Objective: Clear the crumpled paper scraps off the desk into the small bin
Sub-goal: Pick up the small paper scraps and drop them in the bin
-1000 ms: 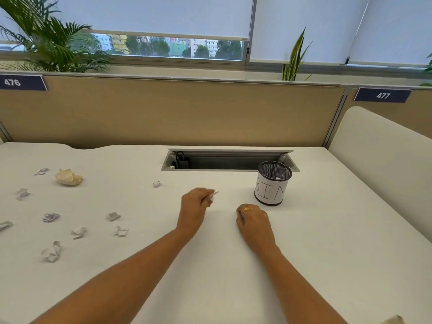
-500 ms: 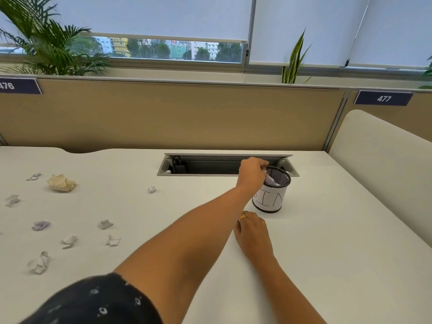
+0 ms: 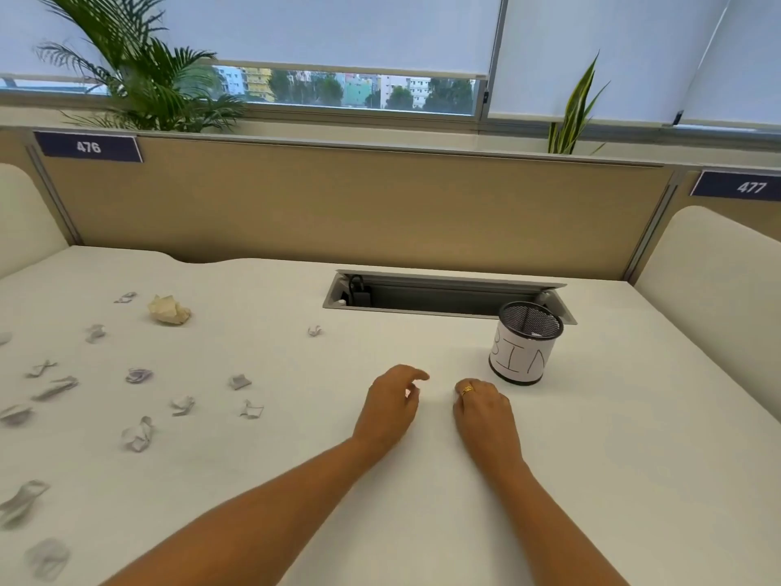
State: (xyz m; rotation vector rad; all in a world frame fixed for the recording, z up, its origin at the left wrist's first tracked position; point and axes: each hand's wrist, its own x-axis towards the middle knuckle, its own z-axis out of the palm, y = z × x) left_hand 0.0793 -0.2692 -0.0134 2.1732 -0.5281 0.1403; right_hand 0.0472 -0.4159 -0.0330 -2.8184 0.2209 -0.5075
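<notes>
White desk bears paper scraps and bin.

Gold ring on right hand, bare forearms

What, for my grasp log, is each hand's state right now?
Left hand: open, fingers relaxed, holding nothing.
Right hand: open, loosely curled, resting on the desk, nothing visible in it.

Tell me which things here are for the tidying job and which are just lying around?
For the job: small bin, crumpled paper scraps, cream paper ball, left hand.
Just lying about: cable slot, palm plant, sign 476.
</notes>
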